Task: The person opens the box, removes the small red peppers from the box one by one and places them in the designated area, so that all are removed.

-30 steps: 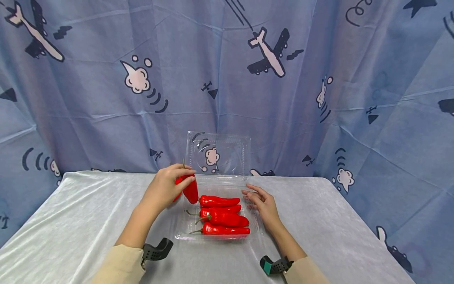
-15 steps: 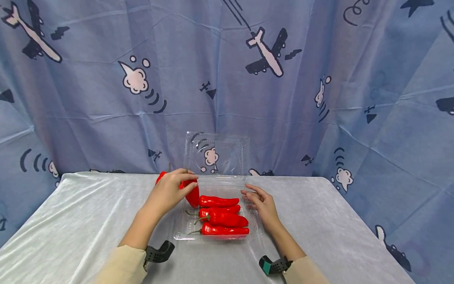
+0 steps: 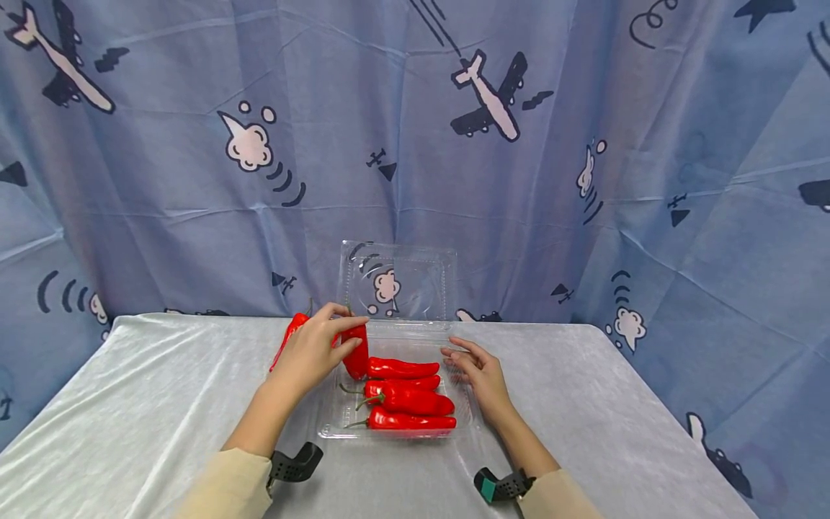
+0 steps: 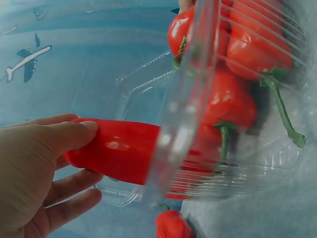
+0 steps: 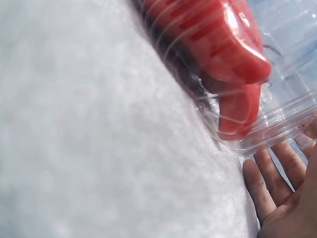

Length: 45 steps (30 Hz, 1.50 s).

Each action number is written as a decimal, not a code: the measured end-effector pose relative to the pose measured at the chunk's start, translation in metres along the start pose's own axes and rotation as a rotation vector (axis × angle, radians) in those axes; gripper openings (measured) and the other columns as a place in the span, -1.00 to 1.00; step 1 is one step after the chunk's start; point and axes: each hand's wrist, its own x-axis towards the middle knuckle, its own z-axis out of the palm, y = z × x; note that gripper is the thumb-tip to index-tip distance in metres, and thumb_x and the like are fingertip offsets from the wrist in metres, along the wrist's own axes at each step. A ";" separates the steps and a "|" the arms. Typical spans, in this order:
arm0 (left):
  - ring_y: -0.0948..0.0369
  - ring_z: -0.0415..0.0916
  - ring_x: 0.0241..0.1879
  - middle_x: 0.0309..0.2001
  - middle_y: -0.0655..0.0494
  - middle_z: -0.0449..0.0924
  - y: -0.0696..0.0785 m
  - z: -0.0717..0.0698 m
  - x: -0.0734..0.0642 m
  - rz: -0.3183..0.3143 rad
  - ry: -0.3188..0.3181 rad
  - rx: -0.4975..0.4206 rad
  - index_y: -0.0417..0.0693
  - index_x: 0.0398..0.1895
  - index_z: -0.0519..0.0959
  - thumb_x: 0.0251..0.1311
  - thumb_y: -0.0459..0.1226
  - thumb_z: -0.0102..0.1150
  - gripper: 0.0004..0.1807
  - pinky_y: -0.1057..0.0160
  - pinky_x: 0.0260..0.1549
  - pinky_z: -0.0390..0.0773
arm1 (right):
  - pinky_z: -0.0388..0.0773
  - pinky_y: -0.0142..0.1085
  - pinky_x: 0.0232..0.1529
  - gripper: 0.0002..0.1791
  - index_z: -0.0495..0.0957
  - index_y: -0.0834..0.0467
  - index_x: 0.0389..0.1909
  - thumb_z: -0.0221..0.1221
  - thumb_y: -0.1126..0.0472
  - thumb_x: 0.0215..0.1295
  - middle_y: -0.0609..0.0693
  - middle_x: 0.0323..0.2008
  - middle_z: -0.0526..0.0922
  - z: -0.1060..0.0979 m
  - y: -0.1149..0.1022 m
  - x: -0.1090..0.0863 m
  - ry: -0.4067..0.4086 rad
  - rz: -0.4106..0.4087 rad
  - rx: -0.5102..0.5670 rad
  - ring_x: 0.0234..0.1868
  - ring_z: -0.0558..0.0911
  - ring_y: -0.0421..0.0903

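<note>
My left hand (image 3: 315,348) pinches a red pepper (image 4: 116,148) near its stem end. That pepper slants down, its lower tip inside the left wall of a clear plastic box (image 3: 333,422). In the box several more red peppers (image 3: 405,398) lie crosswise with green stems pointing left. My right hand (image 3: 483,375) rests at the right side of the box, its fingers fairly straight and touching the wall. In the right wrist view those fingers (image 5: 285,168) lie by the clear rim.
The box's clear lid (image 3: 415,281) stands raised behind it. Another red pepper (image 3: 292,333) lies on the white cloth (image 3: 162,404) to the left, partly behind my left hand. A patterned blue curtain (image 3: 415,144) hangs behind the table.
My left hand has brought the held pepper slightly right and down into the box. The loose pepper on the left now shows more from behind the hand. My right hand stays still.
</note>
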 end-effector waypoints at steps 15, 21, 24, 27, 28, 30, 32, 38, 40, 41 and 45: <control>0.04 0.73 -0.02 -0.01 0.02 0.75 0.000 -0.005 0.001 0.059 0.072 -0.023 0.02 0.03 0.74 0.15 -0.32 0.43 -0.66 0.03 -0.04 0.70 | 0.69 -0.41 -0.17 -0.56 0.48 0.27 0.32 0.11 0.25 0.48 0.33 0.14 0.66 -0.001 0.001 0.001 0.001 0.011 0.002 -0.10 0.74 -0.35; 0.02 0.72 0.00 0.01 0.01 0.75 0.001 -0.010 0.002 0.045 0.085 -0.027 0.02 0.04 0.74 0.20 -0.28 0.40 -0.68 -0.01 -0.03 0.70 | 0.68 -0.41 -0.17 -0.55 0.47 0.27 0.33 0.11 0.25 0.48 0.34 0.14 0.66 -0.001 0.001 0.001 0.000 0.015 0.006 -0.10 0.74 -0.35; -0.01 0.70 0.04 0.04 -0.01 0.74 0.002 -0.014 0.002 0.033 0.079 -0.044 0.00 0.06 0.73 0.24 -0.27 0.36 -0.69 -0.04 0.01 0.68 | 0.69 -0.41 -0.16 -0.56 0.48 0.25 0.32 0.11 0.25 0.47 0.33 0.14 0.66 -0.001 0.001 0.001 0.004 0.019 0.004 -0.11 0.74 -0.35; -0.03 0.69 0.07 0.05 -0.01 0.73 0.004 -0.017 0.003 0.028 0.082 -0.052 0.00 0.07 0.72 0.26 -0.26 0.33 -0.70 -0.07 0.07 0.66 | 0.69 -0.41 -0.17 -0.56 0.49 0.24 0.32 0.12 0.26 0.47 0.32 0.14 0.66 -0.001 0.000 0.001 0.006 0.018 0.003 -0.10 0.74 -0.34; -0.03 0.69 0.07 0.04 -0.02 0.73 0.004 -0.019 0.003 0.031 0.088 -0.051 0.00 0.06 0.72 0.26 -0.26 0.33 -0.70 -0.07 0.08 0.65 | 0.69 -0.41 -0.17 -0.56 0.49 0.24 0.32 0.12 0.26 0.47 0.32 0.14 0.66 -0.001 0.000 0.000 0.006 0.017 0.003 -0.10 0.74 -0.34; -0.02 0.70 0.05 0.03 -0.02 0.73 0.004 -0.022 0.003 0.037 0.108 -0.047 0.01 0.05 0.73 0.25 -0.27 0.34 -0.70 -0.06 0.06 0.66 | 0.69 -0.41 -0.17 -0.56 0.49 0.23 0.32 0.12 0.25 0.47 0.32 0.14 0.66 -0.001 0.001 0.000 0.006 0.016 0.003 -0.10 0.74 -0.33; -0.01 0.71 0.00 0.02 -0.02 0.74 0.002 -0.024 0.004 0.039 0.129 -0.047 0.00 0.05 0.73 0.23 -0.29 0.36 -0.70 -0.03 0.00 0.68 | 0.69 -0.41 -0.17 -0.57 0.49 0.23 0.31 0.12 0.25 0.47 0.33 0.14 0.66 -0.001 0.001 0.001 0.003 0.014 0.004 -0.10 0.74 -0.33; 0.01 0.70 -0.05 0.05 0.00 0.73 -0.003 -0.032 0.005 -0.009 0.149 -0.085 0.01 0.07 0.73 0.22 -0.29 0.38 -0.67 0.00 -0.10 0.70 | 0.70 -0.40 -0.15 -0.56 0.48 0.25 0.32 0.11 0.26 0.48 0.34 0.14 0.65 -0.001 0.001 0.001 0.001 0.005 0.004 -0.11 0.74 -0.33; -0.01 0.69 -0.03 0.07 -0.01 0.72 -0.004 -0.034 0.004 -0.035 0.149 -0.094 0.02 0.09 0.72 0.23 -0.29 0.37 -0.66 0.00 -0.10 0.68 | 0.70 -0.39 -0.15 -0.56 0.47 0.26 0.33 0.10 0.26 0.48 0.35 0.14 0.65 -0.001 0.001 0.000 0.001 0.004 0.005 -0.10 0.75 -0.31; -0.01 0.69 -0.03 0.09 -0.02 0.71 -0.005 -0.035 0.004 -0.045 0.149 -0.100 0.02 0.09 0.72 0.24 -0.29 0.36 -0.66 0.00 -0.10 0.67 | 0.70 -0.39 -0.15 -0.56 0.47 0.27 0.33 0.10 0.26 0.48 0.35 0.14 0.65 -0.001 0.001 0.000 0.000 0.003 0.007 -0.10 0.75 -0.31; -0.03 0.67 0.02 0.13 -0.07 0.68 -0.009 -0.040 0.003 -0.070 0.156 -0.126 0.02 0.11 0.71 0.27 -0.32 0.32 -0.66 0.00 -0.13 0.70 | 0.70 -0.39 -0.15 -0.55 0.47 0.27 0.33 0.11 0.24 0.48 0.34 0.14 0.65 -0.001 0.001 0.000 -0.001 0.004 0.000 -0.09 0.75 -0.30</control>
